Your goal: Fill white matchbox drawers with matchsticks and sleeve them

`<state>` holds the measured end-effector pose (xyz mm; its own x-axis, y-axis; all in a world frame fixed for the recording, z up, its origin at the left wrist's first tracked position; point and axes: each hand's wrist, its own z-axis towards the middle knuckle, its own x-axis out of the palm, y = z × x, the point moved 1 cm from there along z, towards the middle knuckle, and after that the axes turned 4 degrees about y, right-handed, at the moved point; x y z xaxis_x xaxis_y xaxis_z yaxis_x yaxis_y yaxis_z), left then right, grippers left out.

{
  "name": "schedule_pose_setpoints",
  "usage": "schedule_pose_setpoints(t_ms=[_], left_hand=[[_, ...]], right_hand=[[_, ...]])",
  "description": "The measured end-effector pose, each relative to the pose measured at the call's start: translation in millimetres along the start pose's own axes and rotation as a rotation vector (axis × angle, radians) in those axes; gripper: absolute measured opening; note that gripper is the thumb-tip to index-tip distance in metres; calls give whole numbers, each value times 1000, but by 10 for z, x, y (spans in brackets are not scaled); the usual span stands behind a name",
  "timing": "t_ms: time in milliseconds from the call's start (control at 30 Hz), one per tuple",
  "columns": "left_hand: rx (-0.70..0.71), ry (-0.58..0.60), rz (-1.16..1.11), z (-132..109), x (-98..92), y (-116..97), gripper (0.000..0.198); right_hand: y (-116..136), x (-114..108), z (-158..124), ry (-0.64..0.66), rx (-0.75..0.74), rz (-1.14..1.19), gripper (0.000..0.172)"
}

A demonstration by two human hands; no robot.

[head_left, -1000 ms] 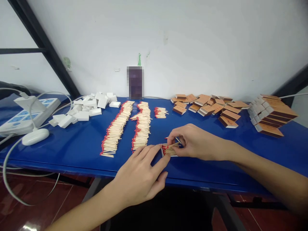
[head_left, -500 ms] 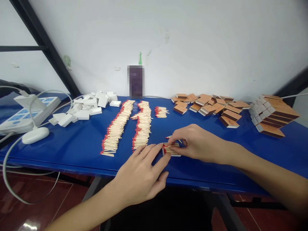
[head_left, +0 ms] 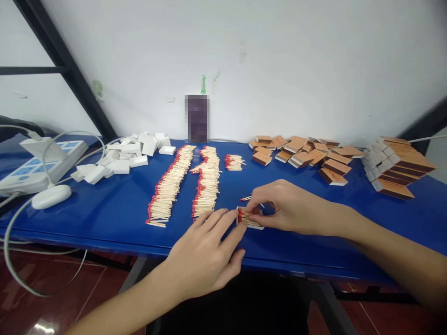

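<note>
A small white matchbox tray lies on the blue table near its front edge, with red-headed matches inside. My left hand steadies the tray's left end between its forward fingers, thumb apart. From the right, my right hand reaches over the tray, its thumb and index finger pinched on matches there; the fingers partly hide how many. Just behind the tray, a few loose matches lie partly covered by my right hand. Two long rows of matches, a left row and a right row, stretch away beyond my left hand.
A short bunch of matches lies farther back. White empty-looking trays are heaped at left, beside a power strip with cables. Brown matchbox sleeves are scattered at right, near stacked matchboxes. A pixelated dark rectangle stands against the wall.
The tray has turned slightly and its right end sits a little farther right and nearer me. My right thumb and index finger have shifted slightly right; my left hand has barely moved.
</note>
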<state>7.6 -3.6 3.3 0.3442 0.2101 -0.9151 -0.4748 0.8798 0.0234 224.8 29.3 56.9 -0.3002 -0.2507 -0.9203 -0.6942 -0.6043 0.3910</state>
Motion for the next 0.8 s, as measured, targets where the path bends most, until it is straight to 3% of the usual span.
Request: schedule_pose_setpoints(t_ms=[567,800], left_hand=[[-5,42,-2,-8,15,6,45],[-8,12,14,-24,19,12,43]], right_hand=[[-15,63,22,-10,-33,59,16],[-13,-21,-15,-19,-18,69,22]])
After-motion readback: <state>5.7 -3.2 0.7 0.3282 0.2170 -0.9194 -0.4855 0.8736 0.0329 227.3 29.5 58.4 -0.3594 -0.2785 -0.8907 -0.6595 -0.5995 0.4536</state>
